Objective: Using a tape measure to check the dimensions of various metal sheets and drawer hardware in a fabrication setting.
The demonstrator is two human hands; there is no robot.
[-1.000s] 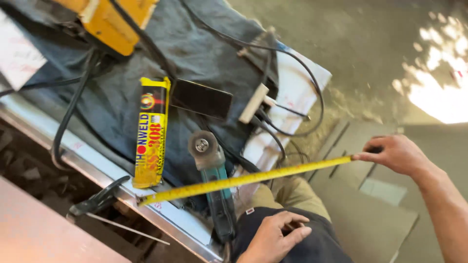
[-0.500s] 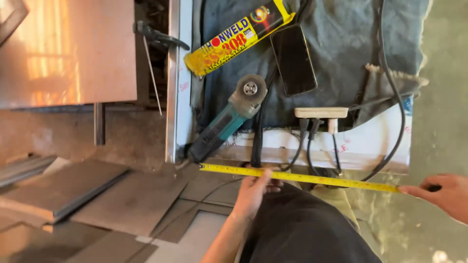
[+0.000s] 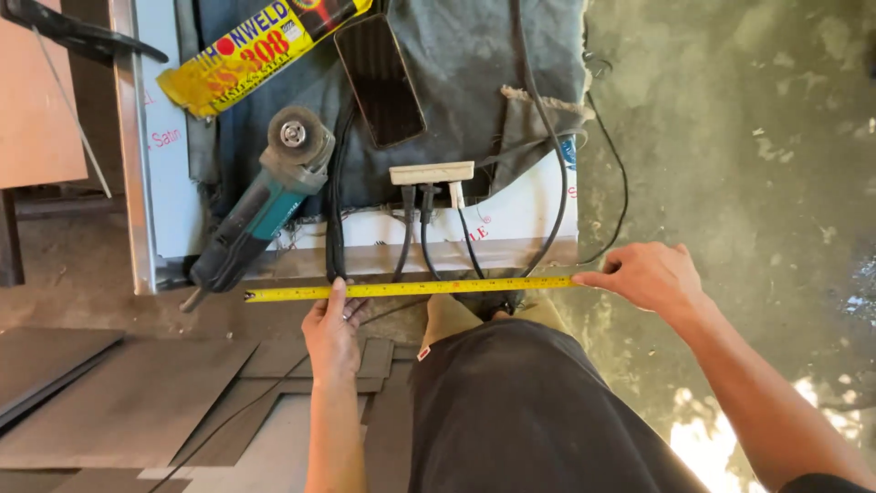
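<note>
Grinder: we see a teal angle grinder [image 3: 265, 205] lying on the worktop [image 3: 169, 164], disc up.
Tape: our yellow measuring tape [image 3: 411, 288] stretches level along the worktop's near edge.
Left hand: our left hand [image 3: 333, 333] presses a fingertip onto the tape.
Plug strip: a beige power strip [image 3: 432, 173] sits above, cables hanging.
Right hand: our right hand [image 3: 650, 274] pinches the tape's right end.

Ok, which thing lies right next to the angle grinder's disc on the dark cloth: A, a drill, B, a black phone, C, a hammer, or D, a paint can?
B: the black phone lies flat on the dark cloth, just to the right of the angle grinder and its disc.
</note>
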